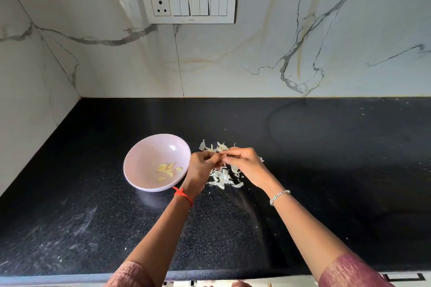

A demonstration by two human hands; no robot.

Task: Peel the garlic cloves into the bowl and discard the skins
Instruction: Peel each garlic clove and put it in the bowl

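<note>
Head view: left hand (202, 165) and right hand (245, 162) pinch a clove (221, 156) over skins (221, 178) beside bowl (140, 158); table (326, 146) stretches wide rightward.

Black countertop (303, 158): bowl (144, 160), skins (221, 177).

head view, looking down, counter (303, 170) close below

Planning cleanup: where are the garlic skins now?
Head view: skins lie on the black counter right of the bowl, beneath the left hand and right hand.
</note>
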